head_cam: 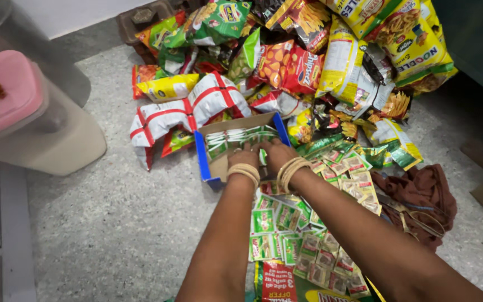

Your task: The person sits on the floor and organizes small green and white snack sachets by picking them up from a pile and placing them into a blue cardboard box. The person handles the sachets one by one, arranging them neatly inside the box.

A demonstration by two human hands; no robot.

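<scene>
left hand: I see it pressed onto green sachets inside the box, fingers spread, not clenched
right hand: same, flat on sachets
box: blue-edged cardboard, open, on floor (beside snack packet pile)
loose sachet strips: under my forearms

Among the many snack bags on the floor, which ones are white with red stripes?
The two white bags with red bands, lying just left of the blue cardboard box. The other bags around them are yellow, green or red.
</scene>
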